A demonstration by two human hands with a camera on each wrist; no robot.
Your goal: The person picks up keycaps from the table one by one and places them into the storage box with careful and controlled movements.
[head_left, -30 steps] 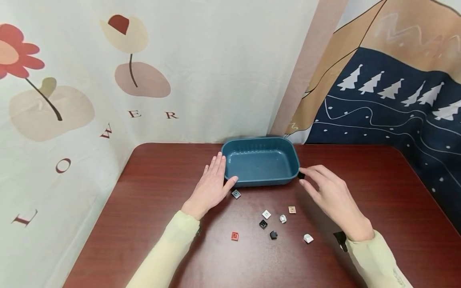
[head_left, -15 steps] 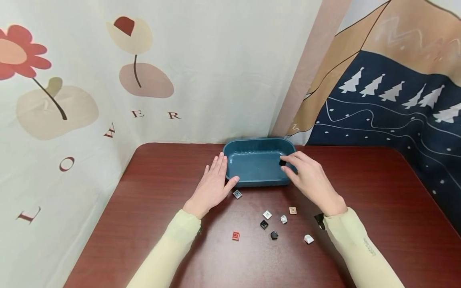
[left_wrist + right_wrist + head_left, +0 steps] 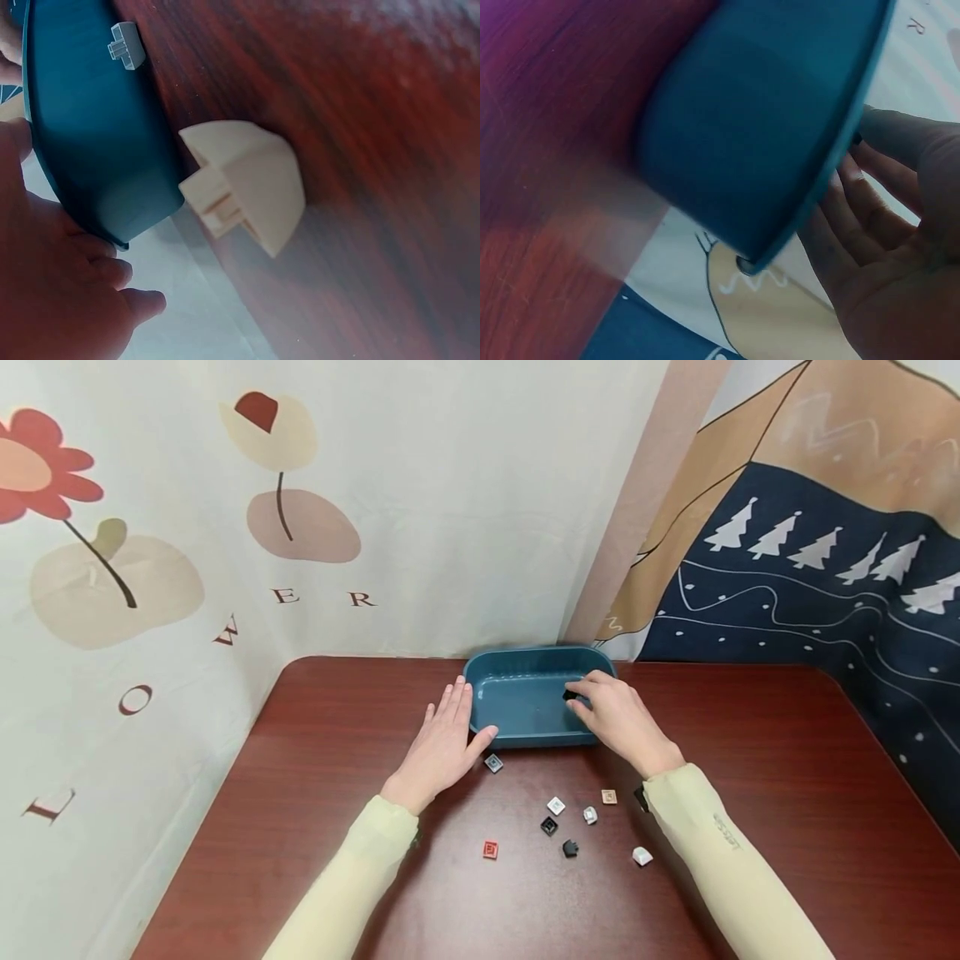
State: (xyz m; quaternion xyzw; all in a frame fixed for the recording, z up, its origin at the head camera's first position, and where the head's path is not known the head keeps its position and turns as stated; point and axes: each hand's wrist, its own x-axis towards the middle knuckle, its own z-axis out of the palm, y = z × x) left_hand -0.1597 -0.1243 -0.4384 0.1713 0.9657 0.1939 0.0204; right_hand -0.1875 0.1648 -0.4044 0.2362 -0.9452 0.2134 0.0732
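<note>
A blue plastic bin (image 3: 534, 741) stands at the table's far edge. My left hand (image 3: 438, 747) rests against its left end, fingers straight, thumb near the front corner. Over the bin's right half, my right hand (image 3: 622, 718) pinches a black keycap (image 3: 570, 695) between thumb and fingers. In the right wrist view the bin wall (image 3: 742, 112) hides most of that keycap. A grey keycap (image 3: 493, 763) lies just in front of the bin, near my left thumb. Close to the left wrist camera lies a cream keycap (image 3: 259, 180) with its stem showing; my left arm seems to hide it from the head view.
Several loose keycaps lie on the dark red table (image 3: 337, 710): a red one (image 3: 491, 850), a tan one (image 3: 609, 797), a white one at the right (image 3: 642, 857), and other black and white ones mid-table. A printed curtain (image 3: 450, 527) hangs behind the table.
My right hand has moved left with the black keycap, from beside the bin's right end to above its inside. The left hand has stayed against the bin.
</note>
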